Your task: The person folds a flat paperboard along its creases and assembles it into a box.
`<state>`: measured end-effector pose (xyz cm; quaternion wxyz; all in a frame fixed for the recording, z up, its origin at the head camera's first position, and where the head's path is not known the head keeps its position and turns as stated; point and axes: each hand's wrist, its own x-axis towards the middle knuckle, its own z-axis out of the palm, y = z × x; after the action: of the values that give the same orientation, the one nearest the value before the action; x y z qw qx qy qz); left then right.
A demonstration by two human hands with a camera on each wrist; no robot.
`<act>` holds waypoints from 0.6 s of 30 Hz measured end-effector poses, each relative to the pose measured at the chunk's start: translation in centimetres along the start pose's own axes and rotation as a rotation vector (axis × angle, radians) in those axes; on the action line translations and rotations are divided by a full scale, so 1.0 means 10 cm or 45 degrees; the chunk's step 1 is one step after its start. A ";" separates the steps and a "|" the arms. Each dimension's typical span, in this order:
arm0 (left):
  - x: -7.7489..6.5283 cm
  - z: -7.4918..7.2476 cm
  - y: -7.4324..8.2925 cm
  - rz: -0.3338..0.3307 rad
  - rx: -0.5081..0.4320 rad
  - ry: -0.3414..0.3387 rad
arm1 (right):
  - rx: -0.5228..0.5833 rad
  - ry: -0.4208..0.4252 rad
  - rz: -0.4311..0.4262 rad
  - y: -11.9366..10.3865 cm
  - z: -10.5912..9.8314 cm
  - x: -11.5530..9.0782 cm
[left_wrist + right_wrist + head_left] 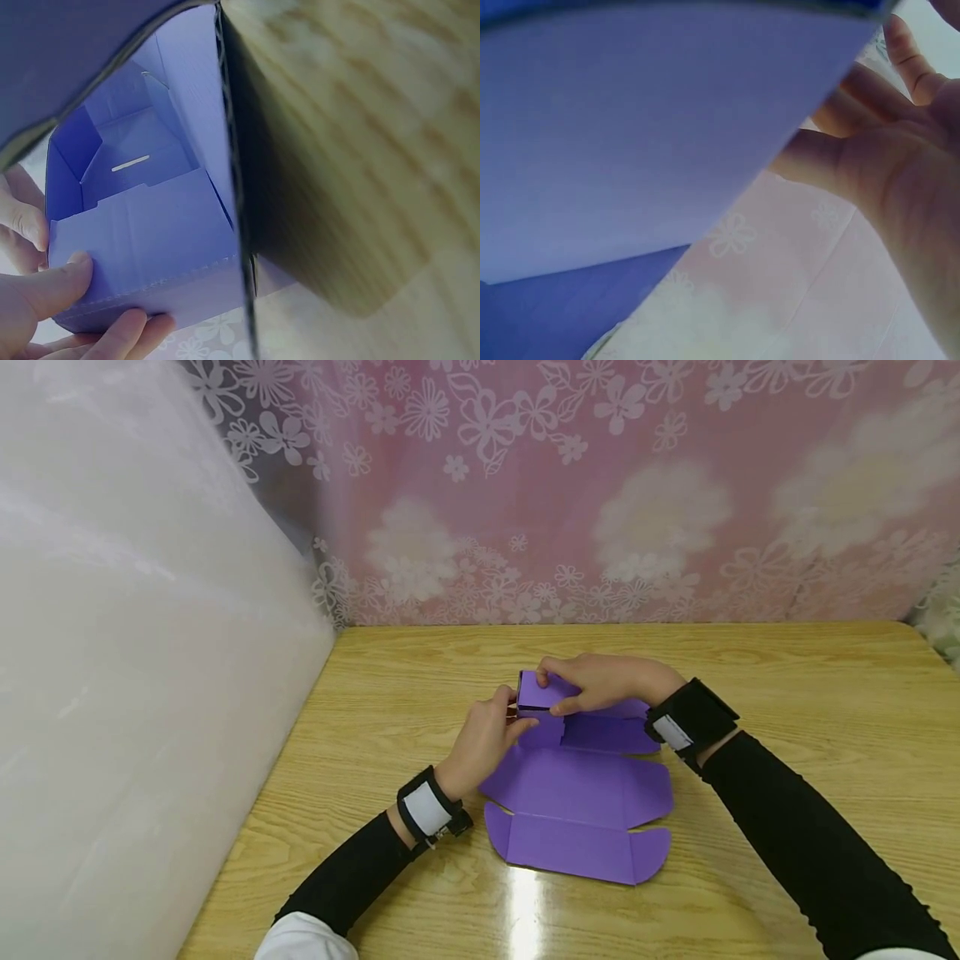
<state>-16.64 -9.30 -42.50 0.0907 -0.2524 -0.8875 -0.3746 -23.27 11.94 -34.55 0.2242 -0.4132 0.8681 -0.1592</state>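
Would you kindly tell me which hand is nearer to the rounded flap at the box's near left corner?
Left: the left hand is beyond that flap, by the left end of the box; the right hand is farther, at its far side.

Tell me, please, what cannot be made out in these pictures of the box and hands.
Head view: part of the purple cardboard box, covered by the right hand.
Head view: the rest of the white cloth sleeve, cut off by the bottom edge.
Left wrist view: the interior just behind the purple end flap, hidden by it.
Right wrist view: the ends of some fingers, behind the broad purple panel.
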 end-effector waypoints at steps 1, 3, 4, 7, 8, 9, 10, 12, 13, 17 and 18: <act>0.00 0.00 0.00 -0.001 0.002 0.003 | 0.000 0.001 0.001 0.00 0.00 0.00; 0.01 0.00 0.00 -0.001 0.004 0.007 | 0.000 0.007 0.000 0.00 0.00 0.00; 0.01 0.01 0.00 -0.002 0.006 0.008 | 0.001 0.009 0.000 0.00 0.00 0.00; 0.02 0.01 -0.01 0.000 0.021 0.016 | 0.004 0.014 -0.002 0.00 0.00 0.00; 0.02 0.01 -0.01 -0.003 0.025 0.019 | 0.005 0.015 -0.003 0.00 0.00 0.00; 0.02 0.01 -0.01 -0.008 0.030 0.022 | 0.007 0.014 -0.004 0.00 0.01 0.00; 0.02 0.02 -0.01 -0.013 0.033 0.024 | 0.010 0.013 -0.005 0.00 0.01 0.00; 0.02 0.02 -0.01 -0.021 0.042 0.033 | 0.010 0.014 -0.005 -0.01 0.01 0.00; 0.02 0.02 -0.01 -0.023 0.040 0.035 | 0.011 0.015 -0.005 0.00 0.01 0.00; 0.03 0.02 -0.02 -0.022 0.058 0.042 | -0.005 0.023 0.001 0.00 0.02 -0.01; 0.03 0.02 -0.02 -0.021 0.061 0.040 | -0.007 0.024 0.005 0.00 0.03 -0.01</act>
<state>-16.97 -9.13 -42.67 0.1076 -0.2368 -0.8969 -0.3578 -23.07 11.96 -34.76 0.2150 -0.4107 0.8714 -0.1604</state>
